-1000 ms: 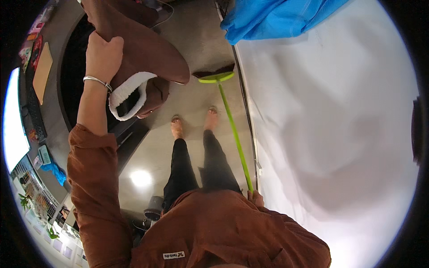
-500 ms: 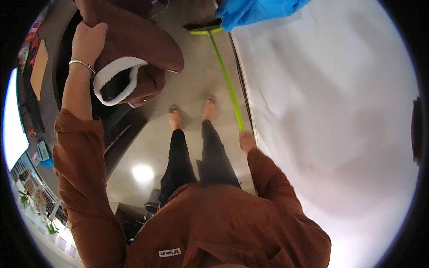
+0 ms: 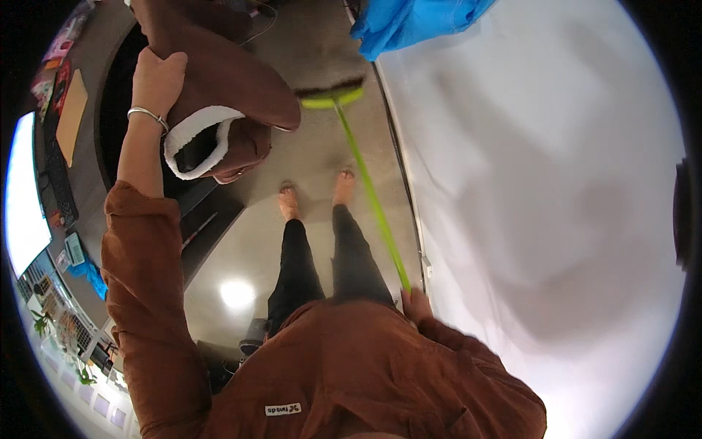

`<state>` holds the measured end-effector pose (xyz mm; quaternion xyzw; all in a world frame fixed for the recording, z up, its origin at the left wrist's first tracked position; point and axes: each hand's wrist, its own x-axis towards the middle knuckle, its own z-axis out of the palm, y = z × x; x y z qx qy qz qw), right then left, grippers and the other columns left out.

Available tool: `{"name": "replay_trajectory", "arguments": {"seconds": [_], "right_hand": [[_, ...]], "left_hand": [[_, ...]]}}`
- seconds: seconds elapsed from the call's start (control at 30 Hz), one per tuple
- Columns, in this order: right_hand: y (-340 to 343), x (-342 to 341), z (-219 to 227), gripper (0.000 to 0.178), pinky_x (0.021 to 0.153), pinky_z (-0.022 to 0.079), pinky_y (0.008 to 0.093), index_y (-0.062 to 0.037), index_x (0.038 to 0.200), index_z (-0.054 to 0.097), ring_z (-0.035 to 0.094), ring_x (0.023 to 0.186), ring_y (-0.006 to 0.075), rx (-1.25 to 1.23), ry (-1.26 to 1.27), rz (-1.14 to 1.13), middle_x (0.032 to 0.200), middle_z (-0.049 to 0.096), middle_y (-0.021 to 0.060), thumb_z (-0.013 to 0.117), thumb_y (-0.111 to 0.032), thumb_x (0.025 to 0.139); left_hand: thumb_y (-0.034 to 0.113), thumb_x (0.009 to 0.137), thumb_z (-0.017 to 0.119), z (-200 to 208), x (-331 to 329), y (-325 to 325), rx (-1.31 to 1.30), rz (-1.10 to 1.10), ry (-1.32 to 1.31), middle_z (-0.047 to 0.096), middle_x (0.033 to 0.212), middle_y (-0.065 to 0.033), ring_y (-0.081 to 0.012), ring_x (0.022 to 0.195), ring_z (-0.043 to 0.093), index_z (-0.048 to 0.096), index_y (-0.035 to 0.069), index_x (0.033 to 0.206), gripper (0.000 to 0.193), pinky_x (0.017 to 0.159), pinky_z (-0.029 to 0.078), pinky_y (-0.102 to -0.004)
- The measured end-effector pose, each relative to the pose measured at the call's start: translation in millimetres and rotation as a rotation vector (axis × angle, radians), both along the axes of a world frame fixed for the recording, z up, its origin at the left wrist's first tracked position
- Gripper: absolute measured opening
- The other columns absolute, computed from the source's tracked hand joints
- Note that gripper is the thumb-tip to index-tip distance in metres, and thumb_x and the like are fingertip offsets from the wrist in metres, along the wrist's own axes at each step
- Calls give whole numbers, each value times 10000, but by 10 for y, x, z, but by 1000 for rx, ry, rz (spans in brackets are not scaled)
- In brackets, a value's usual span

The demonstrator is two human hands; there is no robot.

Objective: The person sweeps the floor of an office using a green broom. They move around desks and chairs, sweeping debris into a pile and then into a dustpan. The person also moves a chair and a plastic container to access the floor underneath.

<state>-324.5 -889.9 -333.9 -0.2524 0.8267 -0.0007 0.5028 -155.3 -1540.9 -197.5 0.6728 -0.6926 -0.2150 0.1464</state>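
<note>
Left hand (image 3: 157, 77) grip closed on brown fleece-lined garment (image 3: 219, 88), held aloft. Right hand (image 3: 415, 304) grip closed on green broom (image 3: 369, 194) handle; bristle head pushed farther ahead along floor (image 3: 241, 256) than before.

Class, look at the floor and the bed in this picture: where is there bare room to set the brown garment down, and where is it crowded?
Free: the white bed surface below the blue cloth, and the floor left of the feet. Crowded: the strip by the bed edge, where the green broom runs, and the cluttered desk at far left.

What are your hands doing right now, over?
Left hand gripping brown fleece-lined garment, raised. Right hand on green broom handle, broom head on floor. Bare feet beside it.
</note>
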Motion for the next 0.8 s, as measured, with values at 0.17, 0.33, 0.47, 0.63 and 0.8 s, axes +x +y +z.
{"name": "replay_trajectory", "arguments": {"seconds": [0.17, 0.33, 0.47, 0.63, 0.8], "right_hand": [[-2226, -286, -1269, 394, 746, 434, 542, 29, 897, 535, 558, 870, 460, -222, 5, -41, 885, 593, 287, 412, -345, 907], [-3000, -305, -1089, 410, 754, 444, 519, 40, 928, 551, 572, 875, 446, -166, -124, 47, 896, 603, 275, 437, -352, 897], [-1780, -216, -1150, 444, 788, 437, 526, 22, 967, 543, 556, 930, 457, 26, -5, -22, 953, 596, 289, 425, -402, 904], [-28, 117, -445, 447, 729, 441, 548, 15, 956, 503, 568, 859, 474, 299, 15, -69, 884, 593, 307, 449, -426, 903], [648, 407, 134, 409, 682, 419, 556, -3, 892, 507, 562, 807, 475, 190, 17, -79, 825, 593, 282, 462, -410, 900]], "left_hand": [[237, 732, 574, 20, -56, -3, -14, -35, 34, 615, 1005, -234, -324, 951, 598, 536, -104, 1060, 475, 834, 455, -361], [256, 726, 583, -132, 138, -169, 60, -27, 37, 620, 1035, -205, -302, 958, 604, 544, -105, 1095, 518, 834, 453, -355], [280, 727, 571, -48, 195, -198, 106, -4, 46, 616, 1046, -212, -303, 966, 601, 539, -107, 1111, 546, 841, 450, -356], [298, 717, 573, -169, 204, -260, 97, -17, 58, 615, 1044, -230, -320, 975, 599, 546, -114, 1096, 560, 844, 450, -361], [380, 718, 590, -180, 252, -353, 48, -84, -135, 600, 1083, -225, -316, 991, 588, 518, -103, 1169, 664, 851, 444, -374]]}}
